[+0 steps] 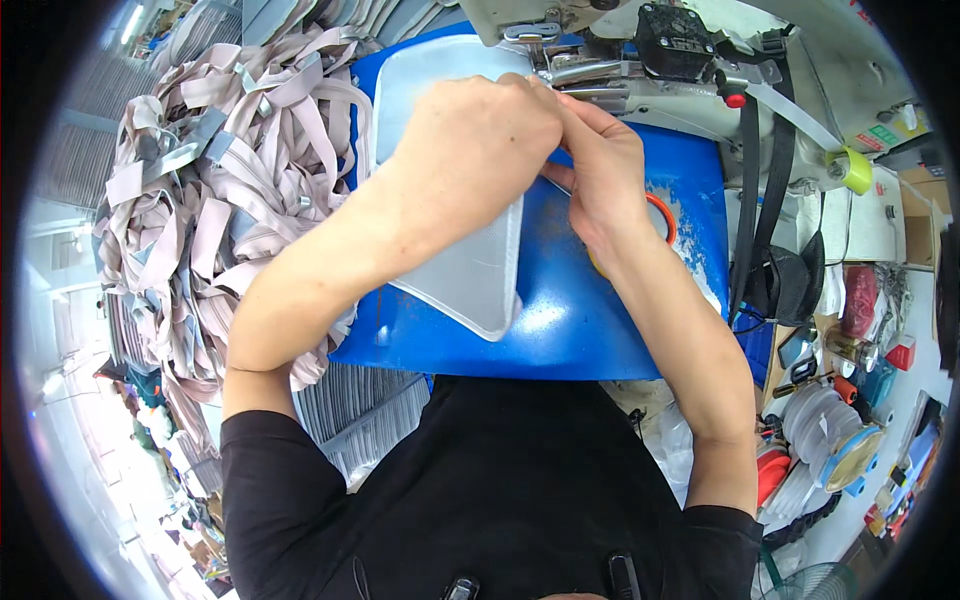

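Observation:
My left hand reaches across a light grey fabric panel, closed, its fingertips bent down at the sewing machine's needle area. Close beside it, my right hand has its thumb and fingers drawn together, the tips meeting the left hand's. What lies between the fingertips is hidden. The panel has a raised, rounded edge and lies on the blue machine table. Partly under my right hand and wrist is a pair of scissors with orange handles.
A large tangled heap of pale pink-grey strips stands left of the table. Stacked grey panels sit below it. The machine body runs along the far right, with black straps hanging. Spools and tools crowd the right side.

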Demonstrator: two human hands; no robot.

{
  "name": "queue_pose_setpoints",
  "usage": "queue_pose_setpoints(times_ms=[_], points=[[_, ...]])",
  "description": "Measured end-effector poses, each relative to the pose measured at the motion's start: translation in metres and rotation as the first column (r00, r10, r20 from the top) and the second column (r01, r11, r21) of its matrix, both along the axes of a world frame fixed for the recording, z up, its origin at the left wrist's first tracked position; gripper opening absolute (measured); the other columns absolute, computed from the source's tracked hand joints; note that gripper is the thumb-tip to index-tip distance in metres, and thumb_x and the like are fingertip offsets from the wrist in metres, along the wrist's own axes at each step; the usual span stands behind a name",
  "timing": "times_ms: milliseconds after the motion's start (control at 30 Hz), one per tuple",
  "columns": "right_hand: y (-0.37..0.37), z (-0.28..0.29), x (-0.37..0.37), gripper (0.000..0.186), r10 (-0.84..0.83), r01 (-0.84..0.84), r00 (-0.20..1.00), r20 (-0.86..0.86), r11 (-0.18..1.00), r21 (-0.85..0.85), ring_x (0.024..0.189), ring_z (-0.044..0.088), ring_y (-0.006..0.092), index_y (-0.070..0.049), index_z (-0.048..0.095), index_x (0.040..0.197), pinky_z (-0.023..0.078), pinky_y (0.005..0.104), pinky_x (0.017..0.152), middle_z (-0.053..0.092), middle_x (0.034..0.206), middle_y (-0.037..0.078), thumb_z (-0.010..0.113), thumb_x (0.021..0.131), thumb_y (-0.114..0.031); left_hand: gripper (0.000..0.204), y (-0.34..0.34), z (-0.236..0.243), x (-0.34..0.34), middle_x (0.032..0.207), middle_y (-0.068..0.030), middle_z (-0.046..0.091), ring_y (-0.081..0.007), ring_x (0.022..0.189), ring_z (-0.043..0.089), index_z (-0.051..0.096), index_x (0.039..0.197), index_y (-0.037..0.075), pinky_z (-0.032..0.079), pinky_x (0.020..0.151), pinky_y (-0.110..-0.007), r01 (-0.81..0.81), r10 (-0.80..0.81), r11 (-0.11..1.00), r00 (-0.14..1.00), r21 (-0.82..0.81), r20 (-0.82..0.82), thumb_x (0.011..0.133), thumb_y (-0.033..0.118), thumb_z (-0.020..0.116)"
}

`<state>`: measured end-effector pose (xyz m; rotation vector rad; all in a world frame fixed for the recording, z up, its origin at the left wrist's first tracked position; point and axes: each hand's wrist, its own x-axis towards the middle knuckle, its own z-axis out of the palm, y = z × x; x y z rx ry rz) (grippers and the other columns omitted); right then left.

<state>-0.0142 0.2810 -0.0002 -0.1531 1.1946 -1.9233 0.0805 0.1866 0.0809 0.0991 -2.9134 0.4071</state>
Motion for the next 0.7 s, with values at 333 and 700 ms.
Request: queue_pose_setpoints(times_ms=[333, 700], points=[[0.006, -0.005, -0.004, 0.026, 0.018, -0.006, 0.996, 0.082, 0.990, -0.140, 0.089, 0.068, 0.0135, 0.004, 0.074, 0.112, 0.056, 0.0317, 0.073, 0.073, 0.102, 0.008, 0.074, 0.094, -0.015, 0.017, 0.019, -0.022, -0.019, 0.079, -0.0164, 0.070, -0.0356, 0.067, 0.072, 0.060, 0.098, -0.002, 0.056, 0.059, -0.043, -0.171, 0.208, 0.958, 0.967, 0.232, -0.148, 0.085, 0.008, 0.065], [0.041, -0.027, 0.019, 0.033, 0.078, -0.127, 0.905, -0.417, 0.988, -0.089, 0.078, 0.062, 0.0065, 0.003, 0.064, 0.128, 0.050, 0.0246, 0.067, 0.071, 0.094, 0.003, 0.066, 0.101, -0.016, 0.046, 0.009, -0.050, 0.043, 0.109, -0.0116, 0.064, -0.0217, 0.087, 0.062, 0.065, 0.134, 0.006, 0.051, 0.074, -0.033, 0.109, 0.187, 0.753, 0.910, 0.649, -0.369, 0.089, -0.001, 0.062]])
